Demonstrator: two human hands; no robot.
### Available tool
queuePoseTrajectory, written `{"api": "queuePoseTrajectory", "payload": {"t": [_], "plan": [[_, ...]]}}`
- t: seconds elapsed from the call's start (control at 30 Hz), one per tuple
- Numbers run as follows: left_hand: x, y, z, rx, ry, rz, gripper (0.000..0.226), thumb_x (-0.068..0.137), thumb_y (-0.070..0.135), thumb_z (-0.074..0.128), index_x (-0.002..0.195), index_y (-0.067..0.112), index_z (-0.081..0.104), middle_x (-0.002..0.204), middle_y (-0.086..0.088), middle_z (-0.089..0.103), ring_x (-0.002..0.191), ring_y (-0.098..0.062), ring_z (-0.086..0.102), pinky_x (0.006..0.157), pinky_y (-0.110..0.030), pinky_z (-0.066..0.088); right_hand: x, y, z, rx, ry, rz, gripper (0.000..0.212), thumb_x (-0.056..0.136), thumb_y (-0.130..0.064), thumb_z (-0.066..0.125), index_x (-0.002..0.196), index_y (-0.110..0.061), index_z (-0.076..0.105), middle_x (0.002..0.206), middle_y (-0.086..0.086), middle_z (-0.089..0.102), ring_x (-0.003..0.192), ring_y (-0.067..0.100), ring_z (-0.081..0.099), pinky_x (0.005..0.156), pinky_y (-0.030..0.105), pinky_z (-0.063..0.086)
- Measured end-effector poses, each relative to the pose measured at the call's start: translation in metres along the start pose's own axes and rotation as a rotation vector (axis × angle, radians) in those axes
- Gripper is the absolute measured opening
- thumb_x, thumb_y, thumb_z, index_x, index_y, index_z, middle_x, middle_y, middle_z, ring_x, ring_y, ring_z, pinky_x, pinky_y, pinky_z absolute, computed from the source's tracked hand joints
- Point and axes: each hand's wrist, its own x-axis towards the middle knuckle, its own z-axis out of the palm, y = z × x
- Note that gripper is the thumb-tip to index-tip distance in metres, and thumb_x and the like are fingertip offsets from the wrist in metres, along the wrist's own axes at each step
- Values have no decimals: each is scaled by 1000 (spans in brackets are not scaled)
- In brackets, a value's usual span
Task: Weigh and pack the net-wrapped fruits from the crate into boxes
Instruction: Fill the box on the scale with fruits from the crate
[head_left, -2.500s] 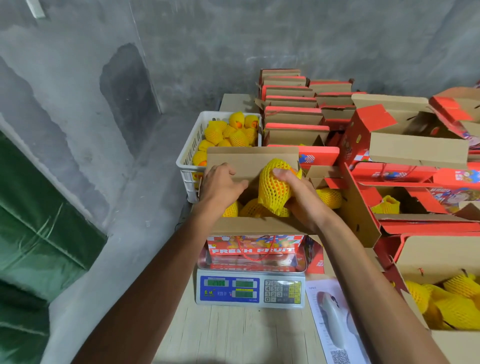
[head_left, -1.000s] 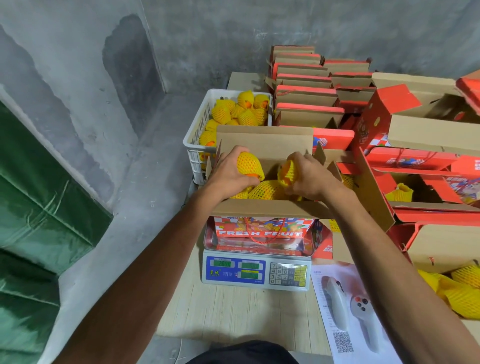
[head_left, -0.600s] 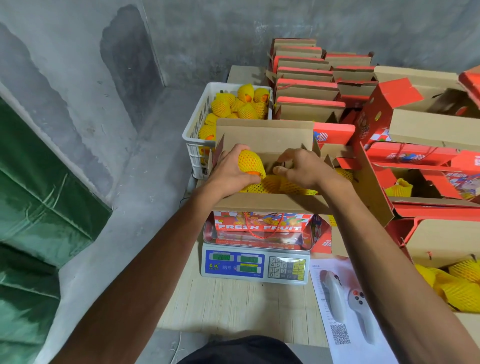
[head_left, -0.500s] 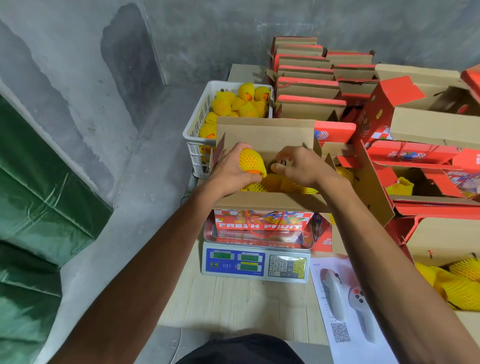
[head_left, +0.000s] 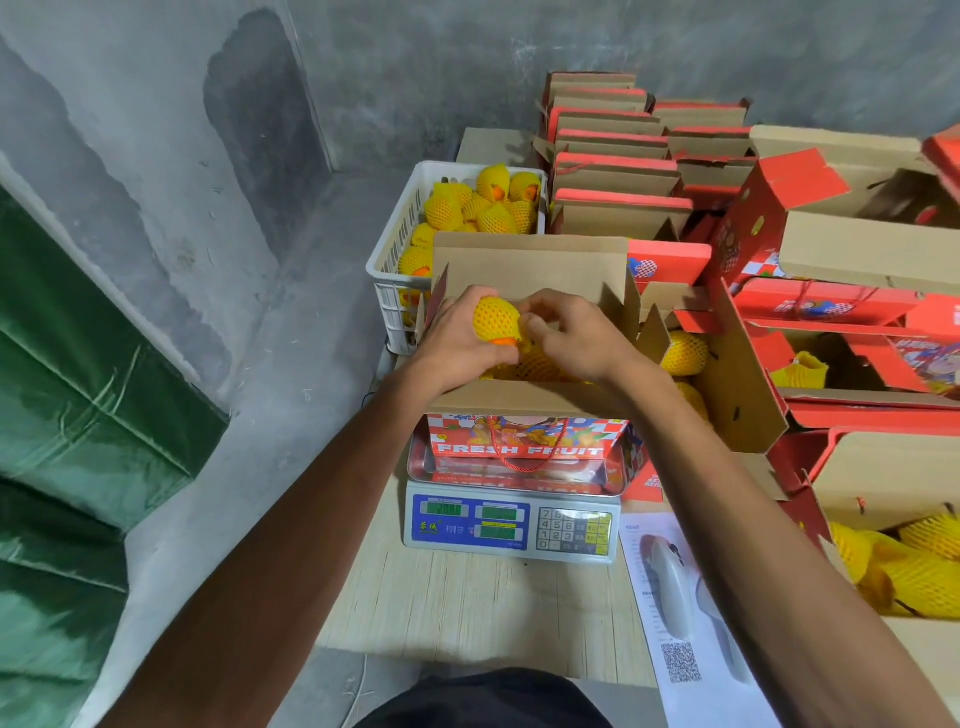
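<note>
the left hand (head_left: 462, 340) grips a net-wrapped fruit (head_left: 496, 321) above the open box (head_left: 524, 400); just beside it, the right hand (head_left: 574, 338) pinches the net's edge with curled fingers.

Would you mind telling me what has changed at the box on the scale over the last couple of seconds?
The right hand let go of the large netted fruit it was lowering in and now fingers the net of the fruit that the left hand picked up and holds above the box. The box stays on the scale, and the crate is unmoved.
</note>
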Motion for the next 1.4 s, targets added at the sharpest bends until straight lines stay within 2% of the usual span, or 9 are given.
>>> {"api": "queuePoseTrajectory", "payload": {"t": [0.2,0.4,0.53,0.63,0.77,0.9,1.0,1.13,1.4], "plan": [[-1,2,-1,-4,7,16,79,68,32,86,137,37,48,125,-5,50,113,-24,52,89,-38,51,0,-14,8,171,23,77,42,101,-50,56,125,-16,61,115,5,69,106,22,65,99,45,52],[-3,3,0,-40,33,12,84,63,37,81,140,38,46,128,-4,50,117,-24,51,89,-34,47,2,-17,13,263,5,112,50,95,-52,66,127,-14,57,115,8,70,101,25,70,96,48,55],[-2,3,-1,-34,36,-31,92,63,46,84,143,40,40,135,-5,50,122,-28,51,98,-44,50,4,-19,15,323,12,131,53,94,-51,68,128,-12,58,116,10,70,104,24,69,97,44,55],[-1,4,-1,-41,41,-43,99,60,58,84,146,38,37,140,-4,50,125,-26,50,100,-43,48,4,-16,13,309,44,125,47,98,-54,61,123,-15,65,110,7,72,101,21,68,97,40,54],[3,4,-3,-12,57,-51,106,62,63,86,149,34,33,149,-2,45,132,-25,46,102,-41,44,8,-1,1,277,115,180,38,105,-44,50,110,-12,70,105,11,73,101,29,68,96,50,53],[8,2,-5,-37,93,-89,104,66,60,87,150,29,34,150,-3,46,134,-28,46,96,-37,40,18,16,-10,57,69,227,30,98,-30,65,123,-14,65,120,11,70,103,26,66,94,38,54],[9,0,-7,-40,112,-109,102,68,56,87,151,28,34,151,-4,46,136,-29,46,101,-40,41,25,16,-3,-230,-243,223,50,90,-29,75,135,-19,58,133,6,65,117,26,62,101,38,51],[7,-4,-7,-36,104,-116,103,67,54,89,151,27,35,151,-4,45,136,-28,45,100,-36,40,42,11,17,-550,-552,217,58,93,-30,65,148,-31,47,143,3,59,127,30,57,105,40,48],[4,-11,-12,-32,108,-122,100,66,53,90,149,28,39,149,-2,49,135,-26,47,105,-39,43,51,9,34,-779,-497,95,47,92,-37,60,138,-25,54,136,7,64,124,34,60,98,42,48]]}}
